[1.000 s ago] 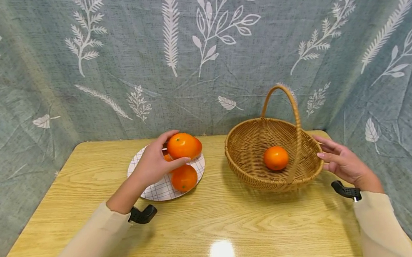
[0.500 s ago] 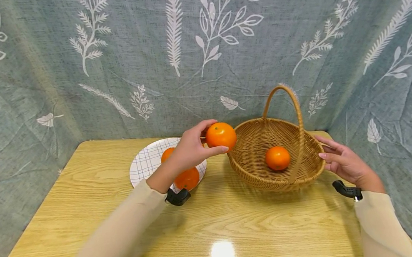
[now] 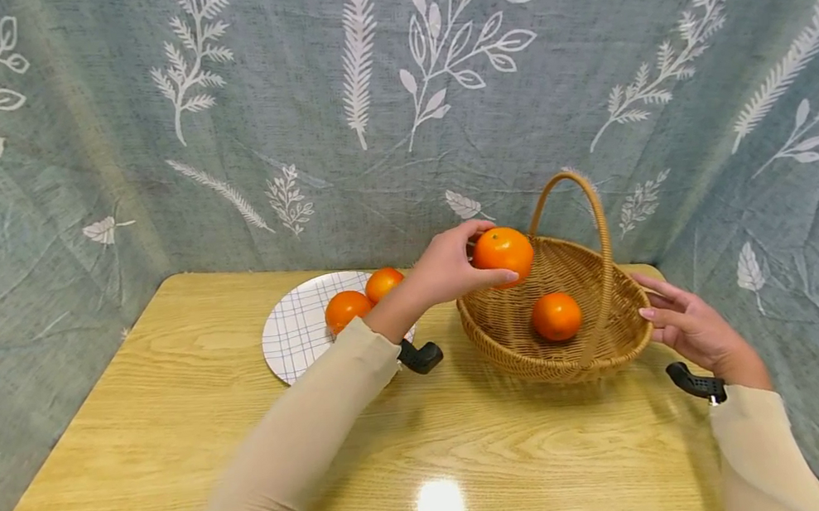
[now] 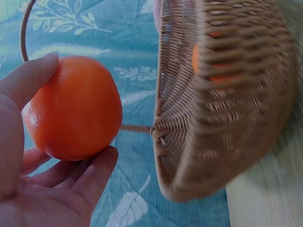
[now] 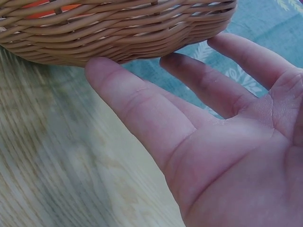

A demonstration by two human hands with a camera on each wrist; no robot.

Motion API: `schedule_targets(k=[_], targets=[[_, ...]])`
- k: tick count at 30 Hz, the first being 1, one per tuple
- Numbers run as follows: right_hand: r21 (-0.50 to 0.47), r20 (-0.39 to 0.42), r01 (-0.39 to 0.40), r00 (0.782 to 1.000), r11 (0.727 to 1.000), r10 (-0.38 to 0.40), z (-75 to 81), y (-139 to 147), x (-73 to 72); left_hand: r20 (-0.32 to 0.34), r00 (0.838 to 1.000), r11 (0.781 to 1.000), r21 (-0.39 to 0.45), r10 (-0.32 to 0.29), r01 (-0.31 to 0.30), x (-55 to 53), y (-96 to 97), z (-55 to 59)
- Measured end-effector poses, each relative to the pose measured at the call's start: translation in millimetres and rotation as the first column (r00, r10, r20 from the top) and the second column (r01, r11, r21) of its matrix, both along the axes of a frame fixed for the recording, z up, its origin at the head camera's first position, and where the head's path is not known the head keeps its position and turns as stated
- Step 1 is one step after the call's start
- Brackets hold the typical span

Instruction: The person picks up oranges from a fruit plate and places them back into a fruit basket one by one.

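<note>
My left hand grips an orange between thumb and fingers, up over the left rim of a wicker basket. Seen from the left wrist, the held orange is beside the basket's open mouth, with the wickerwork to its right. Another orange lies inside the basket. At the basket's right side is my right hand, its fingers extended and fingertips right at the wicker in the right wrist view. Two oranges show on a checked plate, partly covered by my left forearm.
The basket's tall arched handle rises over its right half, close to the held orange. A grey-blue leaf-patterned curtain hangs behind and beside the wooden table.
My left hand has carried the orange rightward from above the plate to the basket's left rim. The right hand stays at the basket's side.
</note>
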State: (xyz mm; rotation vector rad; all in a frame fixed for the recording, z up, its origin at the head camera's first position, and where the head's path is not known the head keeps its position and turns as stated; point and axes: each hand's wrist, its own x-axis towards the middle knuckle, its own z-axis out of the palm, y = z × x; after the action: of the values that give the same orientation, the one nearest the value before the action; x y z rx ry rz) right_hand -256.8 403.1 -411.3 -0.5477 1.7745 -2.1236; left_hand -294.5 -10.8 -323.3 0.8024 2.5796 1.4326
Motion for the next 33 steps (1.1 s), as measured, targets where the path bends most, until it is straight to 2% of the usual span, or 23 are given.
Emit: schedule_targets(k=[7, 16, 25, 29, 33], targets=[[0.013, -0.002, 0.006, 1.000, 1.000, -0.006, 2.4, 0, 1.9, -0.001, 1.000, 0.999, -0.013, -0.030, 0.030, -11.0, 28.3, 9.4], [-0.013, -0.018, 0.007, 1.000, 1.000, -0.007, 2.8, -1, 2.0, -0.001, 0.999, 0.998, -0.024, -0.053, 0.053, -27.6, 64.2, 0.4], [0.011, -0.012, 0.007, 1.000, 1.000, -0.007, -5.0, -2, 4.0, 0.052, 0.998, 0.988, -0.148, -0.031, 0.038, -36.9, 89.1, -3.3], [-0.014, -0.010, 0.010, 1.000, 1.000, -0.010, -3.1, -1, 2.1, 0.061, 0.997, 0.974, -0.222, -0.038, 0.050, -42.3, 98.4, -8.7], [0.012, -0.003, 0.031, 1.000, 0.999, -0.031, -0.6, -2, 0.3, 0.065, 0.997, 0.956, -0.289, -0.031, 0.049, -46.6, 104.8, -16.5]])
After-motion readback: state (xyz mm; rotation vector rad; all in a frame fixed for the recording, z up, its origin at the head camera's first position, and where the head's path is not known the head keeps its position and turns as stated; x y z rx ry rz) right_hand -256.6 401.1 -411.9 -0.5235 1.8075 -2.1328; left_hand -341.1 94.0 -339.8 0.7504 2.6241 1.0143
